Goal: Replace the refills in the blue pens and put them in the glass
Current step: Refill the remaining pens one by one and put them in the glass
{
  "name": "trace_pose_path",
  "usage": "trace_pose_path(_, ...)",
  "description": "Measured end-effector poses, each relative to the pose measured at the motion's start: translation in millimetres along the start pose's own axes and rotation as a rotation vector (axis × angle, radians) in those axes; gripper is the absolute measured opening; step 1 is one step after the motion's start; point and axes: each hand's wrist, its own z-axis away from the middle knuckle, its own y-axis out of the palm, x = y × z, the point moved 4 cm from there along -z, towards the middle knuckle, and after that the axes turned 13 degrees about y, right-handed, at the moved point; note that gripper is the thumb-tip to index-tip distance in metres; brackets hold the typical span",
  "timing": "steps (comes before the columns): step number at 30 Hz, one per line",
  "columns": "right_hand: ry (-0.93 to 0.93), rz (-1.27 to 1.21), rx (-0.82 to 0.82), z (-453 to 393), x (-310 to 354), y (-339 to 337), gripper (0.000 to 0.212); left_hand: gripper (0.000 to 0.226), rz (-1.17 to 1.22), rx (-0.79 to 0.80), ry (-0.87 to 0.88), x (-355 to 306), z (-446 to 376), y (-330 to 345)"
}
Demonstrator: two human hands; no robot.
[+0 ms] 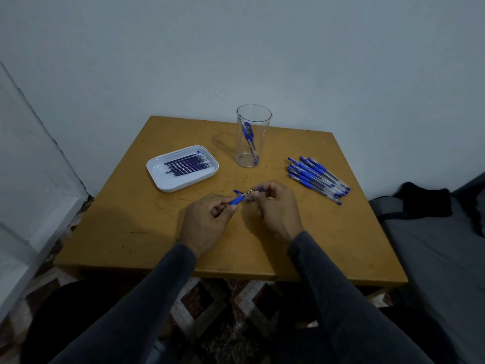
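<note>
1. A small yellow-brown table point(136, 227) stands against a pale wall; patterned floor shows below its near edge at the bottom of the frame.
2. Nearest, at frame centre, both hands work on one pen point(237, 198). The left hand point(207, 222) has its fingers curled round the blue grip section. The right hand point(273, 208) pinches a thin part at the pen's upper right end; whether that is the refill or the barrel, I cannot tell.
3. The pen's long axis runs from lower left to upper right, bridging the two hands, so any pull or push should go along that line. A small blue piece lies on the table just beyond the left fingers.
4. Farther back, left of centre, a white tray point(160, 182) holds the refills point(187, 165).
5. Right of centre lies a heap of pens point(317, 177), nearer the right hand.
6. Farthest, at the table's back edge, the glass point(253, 136) holds finished pens, so the task looks barely begun.
</note>
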Motion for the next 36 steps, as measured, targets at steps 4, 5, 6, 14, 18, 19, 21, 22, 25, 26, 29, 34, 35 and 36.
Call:
trace_pose_path(4,0.005,-0.150,0.131,6.4,9.6,-10.6,0.013,0.023,-0.002,0.009,-0.024,1.8,-0.2,1.6)
trace_pose_path(5,0.004,-0.149,0.160,7.5,10.4,-10.7,0.013,0.023,0.002,0.009,-0.025,1.6,-0.4,1.7)
trace_pose_path(6,0.004,-0.143,0.185,7.9,10.6,-10.3,0.013,0.022,0.005,0.009,-0.028,1.6,-0.4,1.6)
trace_pose_path(14,-0.006,-0.016,0.235,5.3,9.9,-6.5,0.011,0.022,0.032,0.025,-0.022,-0.2,0.2,0.8)
trace_pose_path(18,-0.011,0.057,0.260,4.0,11.5,-9.6,0.015,0.022,0.016,0.034,-0.003,0.3,0.8,0.0)
trace_pose_path(19,-0.015,0.098,0.241,3.5,12.1,-10.1,0.023,0.023,0.022,0.029,-0.002,0.1,1.0,-0.1)
trace_pose_path(21,-0.033,0.194,0.181,2.1,13.8,-10.3,0.042,0.024,0.026,0.027,-0.007,-0.7,0.9,0.1)
trace_pose_path(22,-0.042,0.207,0.160,1.3,14.2,-10.7,0.048,0.024,0.023,0.028,-0.009,-0.7,0.9,0.4)
trace_pose_path(25,-0.050,0.106,0.217,3.3,16.3,-12.2,0.033,0.024,0.012,0.042,-0.010,-1.3,0.4,0.4)
trace_pose_path(26,-0.052,0.078,0.260,4.1,16.4,-12.5,0.021,0.024,0.000,0.048,-0.007,-1.2,0.1,0.4)
trace_pose_path(29,-0.047,0.091,0.281,3.2,13.9,-12.6,0.013,0.024,-0.011,0.051,-0.004,-1.1,0.2,0.1)
trace_pose_path(34,-0.031,0.200,0.146,0.7,13.7,-10.9,0.048,0.022,0.008,0.032,-0.013,-2.2,0.6,-0.4)
trace_pose_path(35,-0.027,0.147,0.189,1.0,13.4,-11.6,0.039,0.022,0.004,0.035,-0.005,-2.0,0.7,-0.4)
trace_pose_path(36,-0.021,0.084,0.247,2.1,13.3,-12.0,0.027,0.022,-0.005,0.040,0.002,-1.5,0.3,-0.4)
